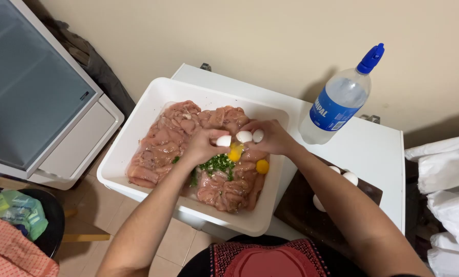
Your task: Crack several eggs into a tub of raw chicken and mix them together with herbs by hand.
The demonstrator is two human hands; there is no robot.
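A cracked egg (244, 136) is held apart over the middle of the white tub (137, 123), one shell half gripped by the left hand (201, 146) and the other by the right hand (270, 137), and yolk (234, 153) is seen dropping from between them. Inside the tub, raw chicken pieces (163, 143) are spread, with chopped herbs (216, 164) and 1 whole yolk (262, 166) lying just below the hands. To the right of the tub, a water bottle (340, 100) stands on the white surface (378, 149), and whole eggs (350, 178) rest on a dark board (311, 215).
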